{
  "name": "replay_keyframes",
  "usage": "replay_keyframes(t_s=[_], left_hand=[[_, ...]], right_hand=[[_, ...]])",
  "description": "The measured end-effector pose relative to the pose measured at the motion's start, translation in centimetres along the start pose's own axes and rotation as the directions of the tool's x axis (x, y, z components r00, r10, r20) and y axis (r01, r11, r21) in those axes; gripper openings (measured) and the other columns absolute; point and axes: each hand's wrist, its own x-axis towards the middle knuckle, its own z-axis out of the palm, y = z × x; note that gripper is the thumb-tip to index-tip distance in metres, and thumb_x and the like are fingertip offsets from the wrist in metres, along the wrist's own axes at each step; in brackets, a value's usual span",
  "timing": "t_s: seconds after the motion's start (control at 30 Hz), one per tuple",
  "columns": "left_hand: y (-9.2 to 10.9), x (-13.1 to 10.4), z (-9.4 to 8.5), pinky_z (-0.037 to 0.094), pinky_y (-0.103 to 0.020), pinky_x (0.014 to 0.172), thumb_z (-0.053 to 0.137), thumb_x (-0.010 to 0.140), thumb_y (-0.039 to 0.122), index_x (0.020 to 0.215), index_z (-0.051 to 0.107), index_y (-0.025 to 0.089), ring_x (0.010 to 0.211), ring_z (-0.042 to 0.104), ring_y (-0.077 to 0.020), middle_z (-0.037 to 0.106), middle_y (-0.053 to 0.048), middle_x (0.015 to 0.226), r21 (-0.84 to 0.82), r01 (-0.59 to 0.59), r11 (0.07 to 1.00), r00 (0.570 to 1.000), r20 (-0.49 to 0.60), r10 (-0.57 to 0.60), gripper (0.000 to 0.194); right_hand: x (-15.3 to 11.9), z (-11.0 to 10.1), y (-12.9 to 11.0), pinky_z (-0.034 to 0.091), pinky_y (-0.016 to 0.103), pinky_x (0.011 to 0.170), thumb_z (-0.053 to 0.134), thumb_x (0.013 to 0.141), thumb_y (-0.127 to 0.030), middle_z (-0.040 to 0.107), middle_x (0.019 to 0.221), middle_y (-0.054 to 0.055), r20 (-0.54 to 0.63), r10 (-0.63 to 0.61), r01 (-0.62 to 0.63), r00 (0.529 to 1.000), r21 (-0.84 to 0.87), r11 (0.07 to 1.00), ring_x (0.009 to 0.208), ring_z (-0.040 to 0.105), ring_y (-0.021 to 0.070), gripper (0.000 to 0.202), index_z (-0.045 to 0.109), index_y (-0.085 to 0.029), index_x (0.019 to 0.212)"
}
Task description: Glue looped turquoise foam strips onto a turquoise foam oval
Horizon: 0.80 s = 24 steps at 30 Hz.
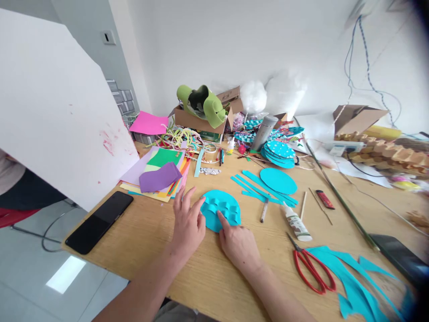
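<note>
On the table in front of me lies a blue paper oval (212,223) with looped paper strips (225,206) standing up in rows across it. My right hand (238,246) presses one of the loops with its stretched index finger, the other fingers curled under. At the oval's left edge is my left hand (188,214), fingers spread, its index fingertip at the rim. Neither hand grips anything that I can see. To the right are a second blue oval (279,180), loose blue strips (254,188), a marker pen (264,210) and a white glue bottle (297,226).
Red-handled scissors (313,270) and blue scraps (355,286) lie at the right front. A black phone (99,222) rests at the left edge, near stacked coloured paper (161,176). A long green stick (335,190) runs along the right; a cardboard box (197,120) stands behind.
</note>
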Motion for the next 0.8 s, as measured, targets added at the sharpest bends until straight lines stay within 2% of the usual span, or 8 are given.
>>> replay_keyframes(t_s=[0.13,0.23,0.33,0.8], left_hand=[[0.6,-0.5,-0.2,0.029,-0.059,0.111,0.048,0.08,0.005,0.115,0.062,0.018,0.141,0.019,-0.0334,0.04,-0.013,0.141,0.052,-0.002,0.999,0.997,0.08,-0.002,0.04],[1.3,-1.0,-0.2,0.027,-0.063,0.111,0.05,0.078,0.007,0.121,0.058,0.018,0.142,0.017,-0.0359,0.038,-0.012,0.145,0.102,-0.027,0.994,0.983,0.181,0.008,0.045],[1.8,-1.5,0.0,0.025,-0.063,0.112,0.052,0.077,0.01,0.127,0.055,0.016,0.142,0.015,-0.0369,0.036,-0.012,0.147,0.136,-0.052,0.989,0.967,0.256,0.016,0.05],[1.8,-1.6,0.4,0.02,-0.062,0.113,0.055,0.076,0.014,0.132,0.051,0.017,0.143,0.011,-0.0376,0.028,-0.013,0.152,0.19,-0.072,0.979,0.947,0.32,0.007,0.056]], right_hand=[[0.0,-0.2,-0.1,0.05,0.032,0.059,0.037,0.091,-0.021,0.073,0.075,0.013,0.014,0.01,-0.01,1.0,0.009,1.0,0.071,0.071,0.0289,0.051,0.043,-0.017,0.142],[0.0,-0.2,-0.1,0.051,0.034,0.059,0.036,0.092,-0.021,0.073,0.076,0.014,0.009,0.01,-0.01,1.0,0.021,1.0,0.071,0.071,0.0297,0.051,0.044,-0.016,0.142],[0.0,-0.1,0.0,0.051,0.033,0.059,0.037,0.092,-0.021,0.073,0.075,0.014,0.001,0.003,-0.003,1.0,0.01,1.0,0.07,0.071,0.0288,0.05,0.044,-0.017,0.141],[0.0,0.4,0.2,0.05,0.031,0.055,0.039,0.091,-0.022,0.072,0.07,0.011,-0.019,-0.001,0.001,1.0,-0.017,1.0,0.065,0.071,0.0273,0.051,0.046,-0.02,0.141]])
